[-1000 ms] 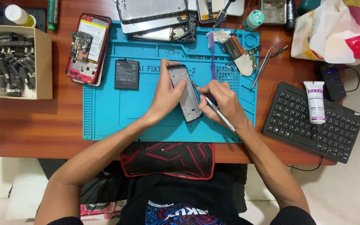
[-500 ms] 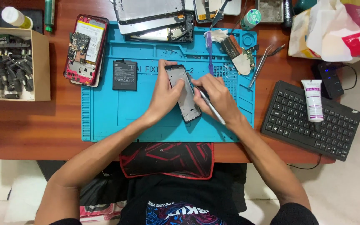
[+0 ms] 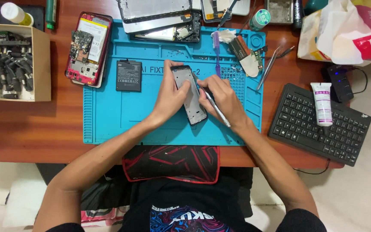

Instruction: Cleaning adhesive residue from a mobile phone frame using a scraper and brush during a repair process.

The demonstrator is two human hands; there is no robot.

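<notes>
Blue silicone repair mat (image 3: 108,120) covers the middle of the wooden desk (image 3: 31,124); phone frame (image 3: 189,94) lies tilted on it, just right of mat centre, top end toward the mat's far edge.

Left hand (image 3: 170,96) grips the frame from its left side, fingers curled over the frame's upper part, thumb across its face. Right hand (image 3: 224,99) sits at the frame's right edge, fingers closed in a pen grip on a thin metal-shafted tool (image 3: 217,112); tip meets the frame's right side, exact contact point hidden by the fingers.

On the mat:
- black battery (image 3: 129,75), left of the frame, clear of the left hand
- purple toothbrush (image 3: 217,51) near the far edge, above the right hand
- small circuit board and pick (image 3: 246,55) at the far right corner

Red opened phone (image 3: 87,48) overlaps the mat's far left corner. Tweezers (image 3: 268,68) lie across the mat's right edge. Stacked phone panels (image 3: 157,15) at the desk's far edge. Cardboard box of black parts (image 3: 11,64) at the desk's left end. Black keyboard (image 3: 318,124) at the right end, white tube (image 3: 323,103) lying on it.
</notes>
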